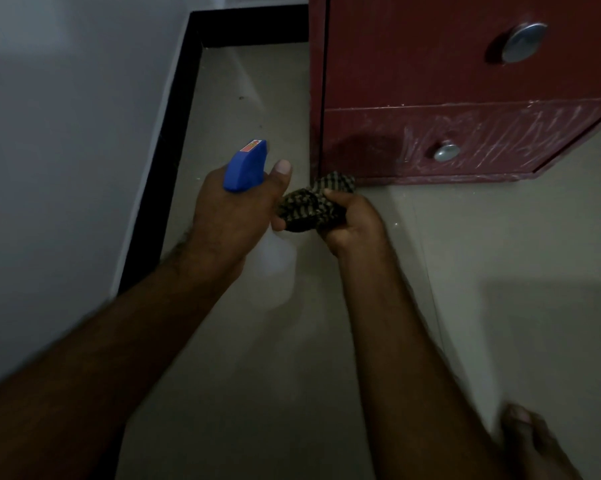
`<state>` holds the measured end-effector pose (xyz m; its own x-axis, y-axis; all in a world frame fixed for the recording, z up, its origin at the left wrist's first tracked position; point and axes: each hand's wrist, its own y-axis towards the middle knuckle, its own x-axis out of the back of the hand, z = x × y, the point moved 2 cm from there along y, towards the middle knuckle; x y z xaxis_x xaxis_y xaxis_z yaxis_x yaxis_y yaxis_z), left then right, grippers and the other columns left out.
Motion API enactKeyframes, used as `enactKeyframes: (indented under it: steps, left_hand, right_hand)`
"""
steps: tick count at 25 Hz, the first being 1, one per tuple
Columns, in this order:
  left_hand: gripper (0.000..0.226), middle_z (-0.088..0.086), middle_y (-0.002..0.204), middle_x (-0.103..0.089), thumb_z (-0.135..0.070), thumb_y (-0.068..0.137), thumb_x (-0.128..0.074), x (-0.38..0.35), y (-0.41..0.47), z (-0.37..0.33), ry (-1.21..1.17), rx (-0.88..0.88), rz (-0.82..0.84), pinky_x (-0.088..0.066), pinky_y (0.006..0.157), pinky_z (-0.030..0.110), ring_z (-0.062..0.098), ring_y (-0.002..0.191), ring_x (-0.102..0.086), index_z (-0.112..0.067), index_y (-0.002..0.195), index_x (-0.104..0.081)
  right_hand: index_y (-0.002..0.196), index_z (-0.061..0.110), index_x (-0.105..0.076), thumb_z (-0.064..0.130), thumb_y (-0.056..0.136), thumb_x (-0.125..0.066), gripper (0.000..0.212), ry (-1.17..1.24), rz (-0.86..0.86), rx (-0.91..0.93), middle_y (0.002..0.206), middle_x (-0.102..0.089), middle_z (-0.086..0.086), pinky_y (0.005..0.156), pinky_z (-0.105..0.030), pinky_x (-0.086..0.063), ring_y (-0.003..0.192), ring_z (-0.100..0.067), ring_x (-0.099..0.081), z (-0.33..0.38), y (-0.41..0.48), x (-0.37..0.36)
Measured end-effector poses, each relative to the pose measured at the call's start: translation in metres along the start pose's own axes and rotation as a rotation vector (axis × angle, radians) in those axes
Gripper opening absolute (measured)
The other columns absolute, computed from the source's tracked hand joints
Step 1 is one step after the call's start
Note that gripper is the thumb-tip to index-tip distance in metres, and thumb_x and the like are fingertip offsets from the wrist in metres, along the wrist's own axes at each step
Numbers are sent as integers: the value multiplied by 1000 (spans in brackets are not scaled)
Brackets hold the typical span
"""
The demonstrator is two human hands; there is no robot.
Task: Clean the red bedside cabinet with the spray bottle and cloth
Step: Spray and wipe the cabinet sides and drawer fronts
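Red bedside cabinet (430,81) is standing on the floor (257,375) just beyond and to the right of both grips, its bottom front corner right above the cloth (306,209). I'm seeing the right hand (354,223) clenching round the cloth, a dark checked wad bunching out past the fingers toward that corner; I can't tell if it's touching the cabinet. The left hand (229,216), just left of the cloth grip, is grasping the spray bottle (245,168) by the neck, thumb sticking up beside the blue head and the nozzle pointing away from me. The pale translucent body is hanging below that grip, and I can't tell what's in it or how full it is.

Lower drawer (482,140), up and right of the cloth grip, is sitting closed, contents hidden. Whitish streaks are showing across its front around the lower knob (447,151), with a darker patch nearer the cloth. Upper drawer (448,57) is also sitting closed, with the upper knob (524,42) farther up right.

Wall (67,133) and black skirting (167,168) are running along left of the bottle grip. A bare foot (534,441) is resting on the floor well below the right hand.
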<state>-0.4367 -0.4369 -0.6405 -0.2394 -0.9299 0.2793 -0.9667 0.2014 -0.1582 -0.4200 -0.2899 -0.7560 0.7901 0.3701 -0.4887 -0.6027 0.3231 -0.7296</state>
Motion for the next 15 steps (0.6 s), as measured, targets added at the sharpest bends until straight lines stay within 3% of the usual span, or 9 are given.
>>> enactKeyframes:
  steps: [2,5,7,12,15]
  left_hand:
    - [23,0,82,-60,-40,94,-66,-1,-1,-1,7,2,11,-62,80,43,30,77,-71,-41,81,-47]
    - [25,6,85,-59,-41,93,-68,-3,-3,0,0,12,19,-62,77,47,34,79,-71,-42,79,-47]
    - [25,7,87,-59,-43,91,-69,-5,-3,3,16,21,12,-62,78,49,37,84,-71,-43,80,-47]
    - [22,-1,85,-59,-43,92,-67,-4,0,5,35,18,25,-60,72,33,19,68,-71,-45,85,-46]
    - [20,1,84,-59,-43,93,-67,-2,1,7,34,21,31,-61,73,36,24,71,-71,-43,87,-48]
  right_hand:
    - [115,5,-64,0,94,-67,22,-22,-78,-43,106,-68,-19,98,-54,-57,99,-37,-67,-6,8,10]
    - [137,12,-61,9,82,-73,56,-136,-169,-21,119,-69,-20,76,-56,-63,102,-40,-70,-19,19,12]
    - [144,13,-53,12,81,-68,65,-222,-219,48,123,-68,-19,67,-54,-65,99,-38,-72,-27,42,16]
    - [147,10,-49,15,65,-67,84,-198,-141,145,122,-68,-21,77,-63,-62,101,-41,-73,-31,72,14]
    - [156,16,-32,2,82,-66,83,-205,-142,181,127,-64,-19,86,-60,-61,96,-34,-70,-19,36,1]
